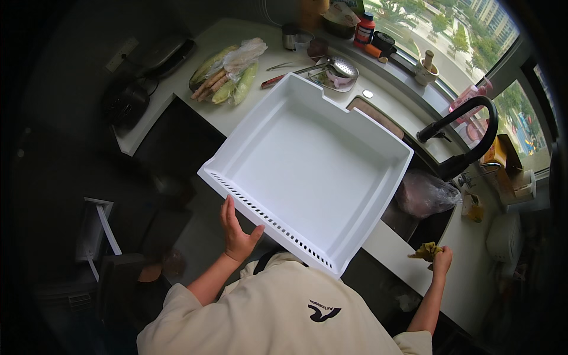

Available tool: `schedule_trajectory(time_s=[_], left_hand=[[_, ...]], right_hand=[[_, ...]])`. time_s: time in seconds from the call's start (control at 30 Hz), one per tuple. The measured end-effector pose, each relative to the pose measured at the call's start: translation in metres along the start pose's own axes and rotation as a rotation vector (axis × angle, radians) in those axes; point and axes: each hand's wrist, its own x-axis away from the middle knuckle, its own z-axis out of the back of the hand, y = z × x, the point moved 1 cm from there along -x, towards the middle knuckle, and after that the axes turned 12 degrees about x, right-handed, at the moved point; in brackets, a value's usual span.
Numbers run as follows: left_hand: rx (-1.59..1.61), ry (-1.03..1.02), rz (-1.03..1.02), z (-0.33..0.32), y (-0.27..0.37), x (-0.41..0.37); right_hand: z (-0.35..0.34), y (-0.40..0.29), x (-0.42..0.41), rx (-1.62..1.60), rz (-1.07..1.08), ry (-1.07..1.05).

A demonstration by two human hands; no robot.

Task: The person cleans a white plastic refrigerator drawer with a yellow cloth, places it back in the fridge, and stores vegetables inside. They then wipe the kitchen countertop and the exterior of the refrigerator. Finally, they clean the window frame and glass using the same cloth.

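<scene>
A large white plastic refrigerator drawer (pixel 310 164) lies tilted in front of me, its inside facing up and its slotted edge towards my body. Part of the counter and sink is hidden under it. My left hand (pixel 239 235) is at the slotted edge, fingers spread against the outer side; how firmly it holds is not clear. Away to the right, my right hand (pixel 441 261) grips a crumpled yellow-green cloth (pixel 427 252) above the counter beside the sink.
A black faucet (pixel 481 128) arches over the sink, which holds a plastic bag (pixel 426 195). Bagged corn and roots (pixel 226 80) lie at the back left, near a skimmer (pixel 344 66). A mortar with pestle (pixel 426 71) and a red bottle (pixel 364 31) stand on the windowsill.
</scene>
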Motion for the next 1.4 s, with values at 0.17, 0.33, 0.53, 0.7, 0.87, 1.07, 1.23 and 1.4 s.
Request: schedule_trajectory(time_s=[0.17, 0.33, 0.53, 0.7, 0.87, 1.07, 1.23, 1.4], left_hand=[[0.896, 0.235, 1.277, -0.013, -0.007, 0.007], [1.307, 0.073, 1.424, -0.037, -0.015, -0.011], [1.180, 0.133, 1.297, -0.051, -0.001, -0.003], [1.149, 0.189, 1.147, -0.022, 0.035, 0.031], [1.225, 0.329, 0.867, 0.044, 0.045, 0.084], [0.998, 0.402, 0.454, 0.150, 0.059, 0.153], [0.758, 0.554, 0.218, 0.267, 0.050, 0.227], [0.032, 1.210, 0.121, 0.424, 0.025, 0.296]], right_hand=[[-0.022, -0.029, 0.048, 0.256, 0.075, 0.319], [-0.041, -0.066, 0.093, 0.365, 0.307, 0.093], [-0.036, -0.191, 0.167, -1.195, 0.095, -0.997], [-0.063, -0.209, 0.195, -1.280, 0.115, -0.917], [-0.060, -0.238, 0.237, -1.269, 0.170, -0.984], [-0.031, -0.316, 0.291, -1.114, 0.446, -1.145], [0.050, -0.390, 0.370, -1.004, 0.619, -1.366], [0.100, -0.448, 0.448, -0.742, 0.677, -1.497]])
